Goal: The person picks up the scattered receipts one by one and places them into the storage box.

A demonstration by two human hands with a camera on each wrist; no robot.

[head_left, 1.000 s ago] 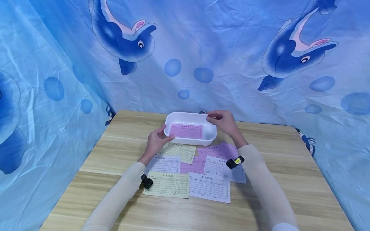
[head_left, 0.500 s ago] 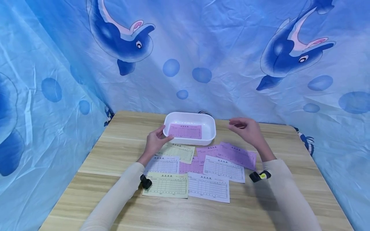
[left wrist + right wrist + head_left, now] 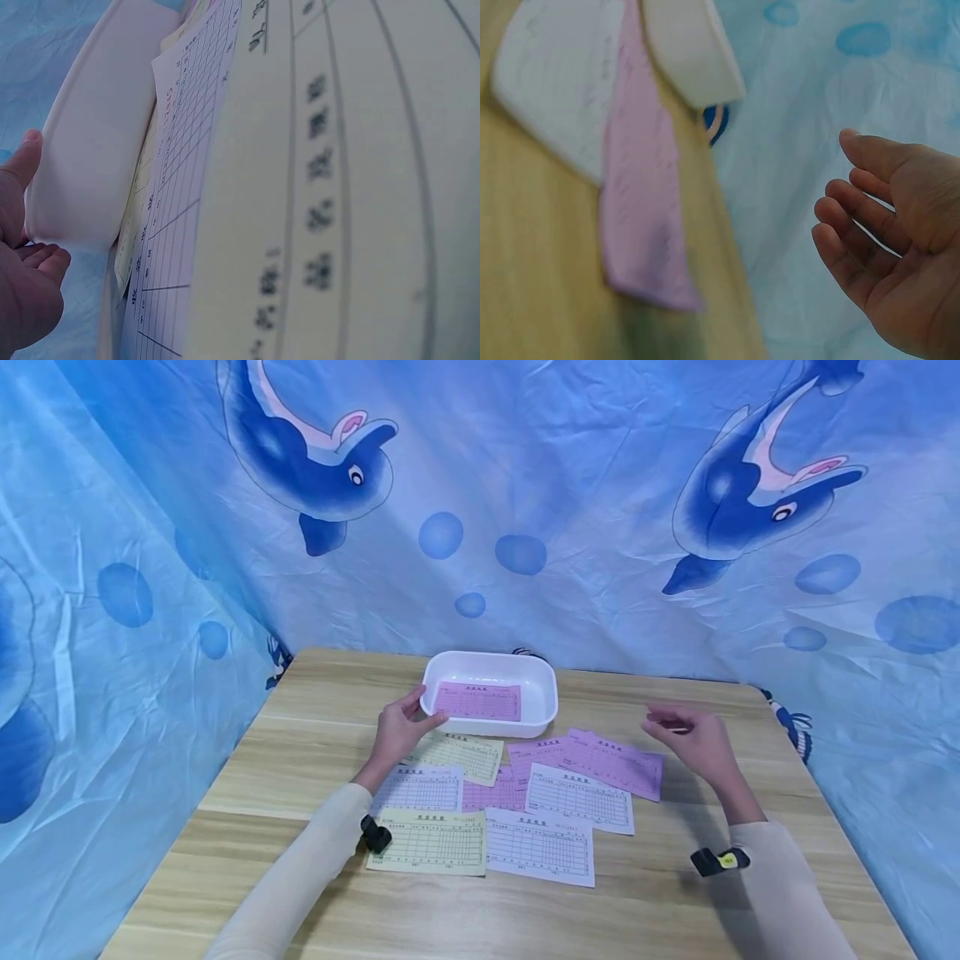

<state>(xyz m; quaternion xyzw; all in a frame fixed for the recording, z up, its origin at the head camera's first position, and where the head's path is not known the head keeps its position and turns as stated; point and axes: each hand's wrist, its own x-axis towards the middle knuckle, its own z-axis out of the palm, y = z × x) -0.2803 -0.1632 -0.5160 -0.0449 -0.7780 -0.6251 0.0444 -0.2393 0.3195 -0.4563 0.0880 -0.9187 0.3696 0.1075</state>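
Note:
At the back of the table stands a white tray with a pink slip lying inside. My left hand holds its left end, the thumb at the front wall; the left wrist view shows thumb and fingers around the tray. To the right, my right hand hovers above the table beside the pink slips, its fingers loosely bent with nothing between them. In the right wrist view the hand is apart from the papers.
In front of the tray, printed slips overlap: yellow, white and pink. The wooden table meets a blue dolphin-print cloth at the back and sides.
My right hand has left the tray's right end and moved right and toward the front, uncovering the pink slips. My left hand has stayed at the tray.

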